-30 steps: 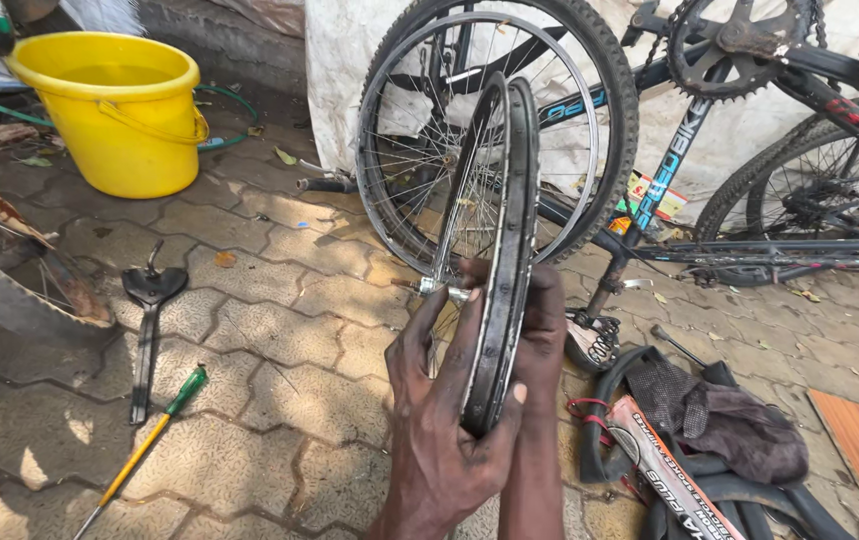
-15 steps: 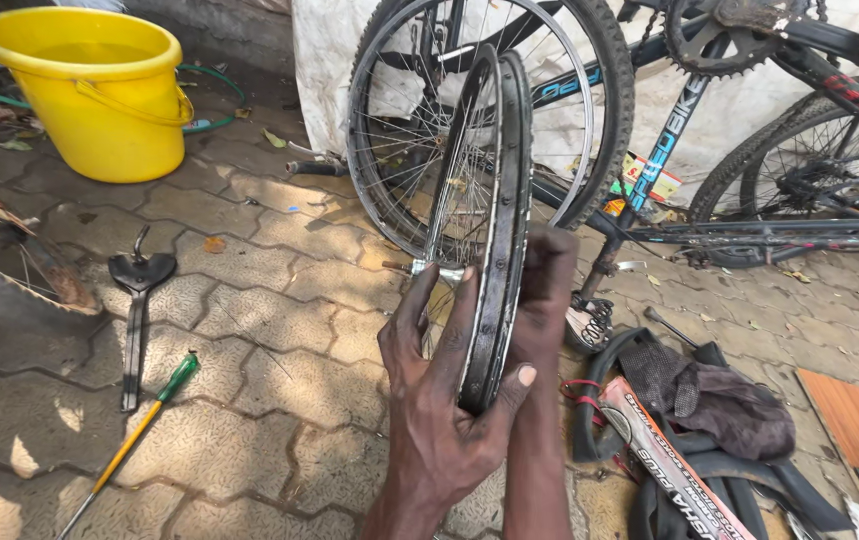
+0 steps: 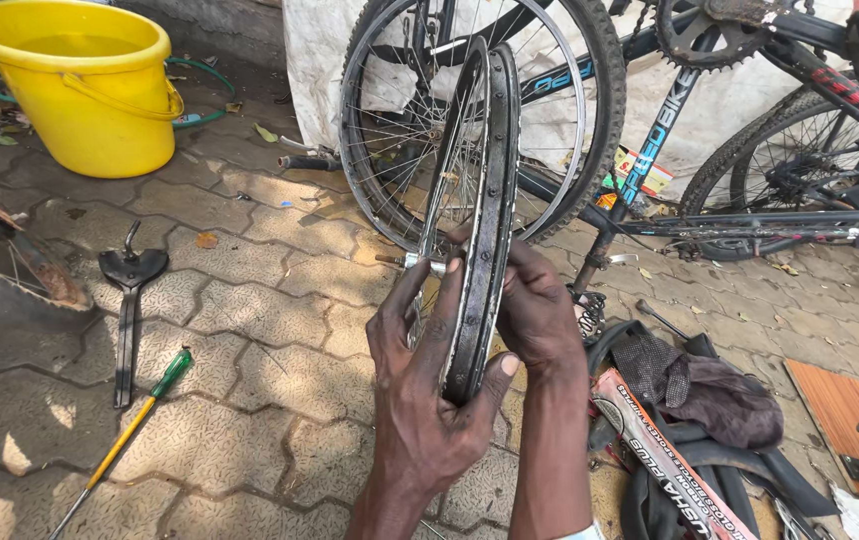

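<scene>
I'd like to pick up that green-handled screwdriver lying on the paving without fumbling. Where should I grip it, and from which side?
Probably the green handle, taken from above. The screwdriver lies flat on the paving blocks, handle pointing up-right toward the black forked tool, with bare paving on either side. The handle is its thickest part; the thin yellow shaft sits too low to pinch easily.

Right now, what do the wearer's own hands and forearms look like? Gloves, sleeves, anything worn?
Both are bare: no gloves on the left hand or the right hand, and no ring, watch or band shows. The forearms are uncovered down to the bottom edge of the picture, apart from a small pale scrap beside the right forearm at that edge; what it is cannot be told. Fingernails are short.
</scene>
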### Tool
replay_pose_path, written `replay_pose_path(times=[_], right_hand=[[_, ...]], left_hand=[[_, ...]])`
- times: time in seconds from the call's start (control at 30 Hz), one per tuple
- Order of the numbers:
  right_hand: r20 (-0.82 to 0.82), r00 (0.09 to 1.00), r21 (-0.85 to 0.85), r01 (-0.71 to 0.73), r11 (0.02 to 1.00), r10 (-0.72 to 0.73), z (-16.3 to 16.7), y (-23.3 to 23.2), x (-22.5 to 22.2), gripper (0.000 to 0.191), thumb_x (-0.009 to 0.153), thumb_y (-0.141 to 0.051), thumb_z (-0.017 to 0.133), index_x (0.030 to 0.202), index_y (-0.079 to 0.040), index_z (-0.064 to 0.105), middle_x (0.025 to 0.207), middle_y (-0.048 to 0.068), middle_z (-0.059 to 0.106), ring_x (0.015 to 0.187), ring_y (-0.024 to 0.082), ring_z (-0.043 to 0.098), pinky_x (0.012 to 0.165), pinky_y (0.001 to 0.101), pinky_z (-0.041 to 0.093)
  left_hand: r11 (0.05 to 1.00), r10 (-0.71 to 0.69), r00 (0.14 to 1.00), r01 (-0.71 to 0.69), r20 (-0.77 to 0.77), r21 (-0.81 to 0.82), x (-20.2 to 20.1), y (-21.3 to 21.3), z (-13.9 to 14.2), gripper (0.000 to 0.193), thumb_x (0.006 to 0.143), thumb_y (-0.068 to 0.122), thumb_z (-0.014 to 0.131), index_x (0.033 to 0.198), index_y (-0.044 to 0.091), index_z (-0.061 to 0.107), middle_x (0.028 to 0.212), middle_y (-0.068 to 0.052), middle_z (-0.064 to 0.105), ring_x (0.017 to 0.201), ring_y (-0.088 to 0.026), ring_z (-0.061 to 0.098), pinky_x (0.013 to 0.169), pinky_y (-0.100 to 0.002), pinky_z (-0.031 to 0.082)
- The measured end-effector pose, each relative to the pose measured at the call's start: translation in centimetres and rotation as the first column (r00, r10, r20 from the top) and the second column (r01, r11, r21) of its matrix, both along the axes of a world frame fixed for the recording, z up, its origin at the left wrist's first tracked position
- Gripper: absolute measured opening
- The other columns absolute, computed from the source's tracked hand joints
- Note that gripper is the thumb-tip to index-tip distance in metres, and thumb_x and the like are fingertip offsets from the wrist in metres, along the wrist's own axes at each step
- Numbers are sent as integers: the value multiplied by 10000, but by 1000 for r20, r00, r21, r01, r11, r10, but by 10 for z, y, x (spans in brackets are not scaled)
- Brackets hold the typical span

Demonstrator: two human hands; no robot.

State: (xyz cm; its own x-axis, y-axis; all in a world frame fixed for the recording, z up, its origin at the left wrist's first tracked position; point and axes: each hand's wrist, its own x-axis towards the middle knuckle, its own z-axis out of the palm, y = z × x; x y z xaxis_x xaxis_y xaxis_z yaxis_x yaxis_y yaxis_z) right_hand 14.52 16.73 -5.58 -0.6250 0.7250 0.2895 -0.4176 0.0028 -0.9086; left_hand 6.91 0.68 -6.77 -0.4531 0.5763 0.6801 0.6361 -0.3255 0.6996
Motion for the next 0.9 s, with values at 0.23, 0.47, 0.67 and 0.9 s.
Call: replay_pose_path(times=[0.23, 0.47, 0.67, 0.9], right_hand=[[-272, 961, 403, 167, 900, -56, -21, -11, -19, 339, 986, 21, 730, 1198, -87, 488, 1066, 100, 704, 997, 147, 691, 861, 286, 591], [-238, 965, 178, 153, 972, -108, -34, 7, -13, 158, 1068, -121, 611, 1206, -44, 607, 1021, 52, 678, 873, 100, 628, 744, 235, 535], [-416, 902, 88, 167, 982, -116, -30, -15, -11, 202, 1036, -128, 632, 1220, -56, 589, 1071, 43, 680, 938, 111, 656, 823, 261, 557], [-80, 963, 272, 268, 924, -256, -25, -13, -14, 344, 1000, -29, 690, 1340, 18, 680, 1199, 119, 745, 1047, 160, 691, 924, 306, 580]], left_hand=[[1000, -14, 1000, 14, -18, -9, -2, -2, -1, 793, 875, 296, 744, 1561, 65, 418, 1517, -298, 327, 1432, -446, 349, 1153, -627, 364], [997, -75, 997, 75, -28, -7, 3, -2, 6, 848, 898, 276, 718, 1595, 30, 303, 1564, -291, 326, 1463, -467, 357, 1167, -612, 385], [994, -56, 997, 50, -52, -95, -2, 4, 18, 920, 895, 292, 720, 1594, -28, 215, 1596, -306, 278, 1455, -474, 330, 1155, -629, 354], [999, -33, 997, 31, -73, -18, 1, 1, 11, 833, 847, 170, 661, 1573, -15, 298, 1597, -302, 275, 1482, -468, 317, 1194, -618, 345]])
